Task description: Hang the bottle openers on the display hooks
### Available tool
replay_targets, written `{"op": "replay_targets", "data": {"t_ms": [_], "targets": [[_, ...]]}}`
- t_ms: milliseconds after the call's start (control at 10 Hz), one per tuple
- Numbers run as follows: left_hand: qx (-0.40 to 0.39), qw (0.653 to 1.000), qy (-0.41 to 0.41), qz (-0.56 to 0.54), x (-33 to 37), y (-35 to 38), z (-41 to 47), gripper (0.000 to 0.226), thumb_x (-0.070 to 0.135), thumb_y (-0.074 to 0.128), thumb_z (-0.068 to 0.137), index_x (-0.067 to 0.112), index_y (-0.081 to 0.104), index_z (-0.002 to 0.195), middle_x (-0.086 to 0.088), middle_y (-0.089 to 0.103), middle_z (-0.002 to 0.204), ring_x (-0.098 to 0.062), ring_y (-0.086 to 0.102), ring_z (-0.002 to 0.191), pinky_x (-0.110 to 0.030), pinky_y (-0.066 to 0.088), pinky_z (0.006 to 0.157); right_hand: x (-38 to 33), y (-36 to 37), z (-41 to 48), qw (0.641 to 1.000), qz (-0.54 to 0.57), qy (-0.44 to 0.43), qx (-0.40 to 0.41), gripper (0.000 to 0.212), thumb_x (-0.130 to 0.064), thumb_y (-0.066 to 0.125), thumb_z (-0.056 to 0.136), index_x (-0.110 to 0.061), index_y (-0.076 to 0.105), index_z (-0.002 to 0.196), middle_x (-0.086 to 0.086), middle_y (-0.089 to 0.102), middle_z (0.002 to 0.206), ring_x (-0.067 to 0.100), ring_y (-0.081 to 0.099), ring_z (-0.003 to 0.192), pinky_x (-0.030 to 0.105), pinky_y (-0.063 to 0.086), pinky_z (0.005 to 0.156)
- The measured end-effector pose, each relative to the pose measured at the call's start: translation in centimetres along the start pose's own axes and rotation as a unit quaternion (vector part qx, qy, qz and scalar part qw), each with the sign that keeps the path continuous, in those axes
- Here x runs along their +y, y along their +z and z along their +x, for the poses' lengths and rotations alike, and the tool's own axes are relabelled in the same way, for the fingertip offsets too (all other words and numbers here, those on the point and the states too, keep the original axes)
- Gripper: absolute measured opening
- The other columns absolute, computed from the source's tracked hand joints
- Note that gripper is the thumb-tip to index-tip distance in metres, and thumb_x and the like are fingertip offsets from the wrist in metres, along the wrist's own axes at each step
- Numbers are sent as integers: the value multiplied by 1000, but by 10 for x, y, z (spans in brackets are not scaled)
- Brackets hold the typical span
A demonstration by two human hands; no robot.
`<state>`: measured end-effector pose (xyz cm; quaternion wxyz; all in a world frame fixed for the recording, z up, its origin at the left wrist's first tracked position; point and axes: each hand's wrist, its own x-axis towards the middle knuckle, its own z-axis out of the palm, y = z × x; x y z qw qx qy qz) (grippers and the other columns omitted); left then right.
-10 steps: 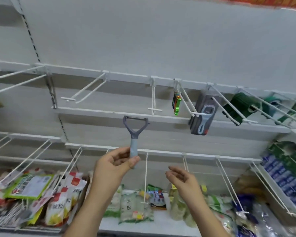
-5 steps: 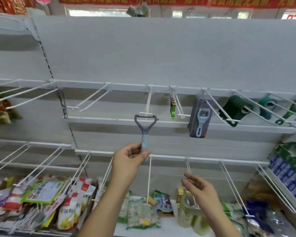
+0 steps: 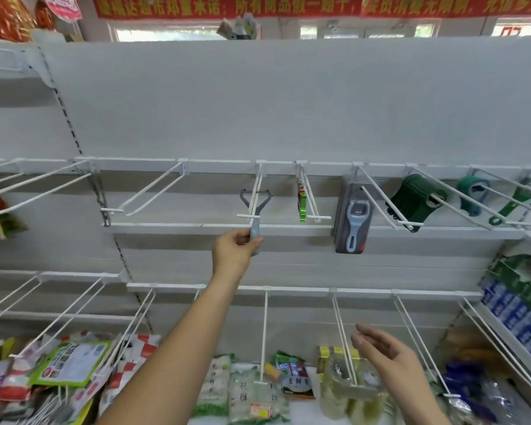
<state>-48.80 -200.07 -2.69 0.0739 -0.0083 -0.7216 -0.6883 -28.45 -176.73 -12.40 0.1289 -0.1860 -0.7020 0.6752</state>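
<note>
Left hand pinching the opener by its handle base, head up at the hook, seemingly threaded over the prong. Light, rigid, likely smooth plastic; best gripped low, leaving the loop free. Just right of it, hung gadgets crowding the neighbouring hooks. Right hand lower down, open and empty, above snack packets
</note>
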Motion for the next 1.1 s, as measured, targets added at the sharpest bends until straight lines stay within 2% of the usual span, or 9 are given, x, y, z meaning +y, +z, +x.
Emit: {"op": "replay_targets", "data": {"t_ms": [100, 200, 300, 400, 600, 700, 900, 1000, 1100], "targets": [[-3, 1000, 1, 28, -4, 12, 29, 12, 16, 85, 76, 18, 73, 78, -12, 76, 83, -25, 71, 78, -48, 60, 85, 7, -9, 3, 1000, -8, 7, 1, 31, -12, 77, 81, -17, 72, 111, 1, 79, 94, 22, 72, 98, 28, 52, 82], [6, 1000, -8, 22, -12, 22, 54, 16, 17, 87, 72, 20, 72, 70, -10, 75, 76, -27, 71, 74, -51, 60, 84, 12, -16, 7, 1000, -14, 6, 14, 31, -9, 78, 80, -14, 74, 110, 5, 79, 93, 22, 72, 96, 21, 55, 76], [-4, 1000, -6, 3, -12, 31, 68, 15, 13, 85, 75, 19, 71, 74, -7, 71, 76, -21, 66, 72, -46, 60, 85, 14, -22, 11, 999, 3, 19, 32, 26, 0, 74, 83, -8, 74, 108, 13, 77, 95, 29, 70, 95, 15, 57, 63], [-12, 1000, -17, -3, -10, 39, 79, 12, 13, 80, 81, 16, 69, 82, -8, 69, 84, -20, 64, 77, -30, 57, 76, 22, -26, 19, 999, 6, 29, 42, 27, 2, 74, 82, -5, 74, 109, 15, 77, 95, 32, 70, 99, 17, 57, 70], [10, 1000, -22, 19, -22, 42, 104, 18, 18, 84, 76, 21, 67, 70, -11, 70, 80, -29, 67, 80, -55, 59, 85, 25, -18, 28, 998, 10, 41, 47, 26, 4, 74, 81, -7, 75, 104, 15, 78, 92, 33, 70, 99, 11, 55, 70], [5, 999, -17, 40, -20, 42, 105, 16, 19, 85, 75, 13, 70, 79, -18, 73, 87, -37, 70, 88, -54, 59, 84, 23, -12, 29, 998, 18, 39, 41, 25, 5, 73, 81, -9, 75, 103, 13, 78, 90, 31, 70, 98, 8, 54, 71], [1, 999, -22, 43, -10, 35, 100, 14, 13, 84, 76, 12, 70, 79, -16, 74, 86, -38, 72, 90, -47, 59, 87, 18, -8, 25, 999, 5, 39, 26, 25, -1, 74, 83, -14, 74, 105, 8, 79, 93, 27, 72, 100, 15, 54, 82], [-10, 999, -30, 27, -6, 22, 86, 18, 10, 83, 77, 20, 68, 73, -5, 71, 80, -28, 68, 88, -39, 56, 88, 18, -6, 24, 999, -6, 42, 18, 26, -3, 74, 84, -15, 74, 106, 7, 79, 94, 26, 72, 100, 21, 57, 82], [-10, 998, -53, 32, -17, 12, 65, 19, 16, 86, 75, 18, 72, 88, -10, 72, 96, -26, 65, 96, -39, 51, 93, 12, 0, 22, 999, -2, 37, 20, 27, -3, 74, 83, -14, 74, 107, 7, 79, 95, 23, 72, 96, 27, 54, 80]]}}
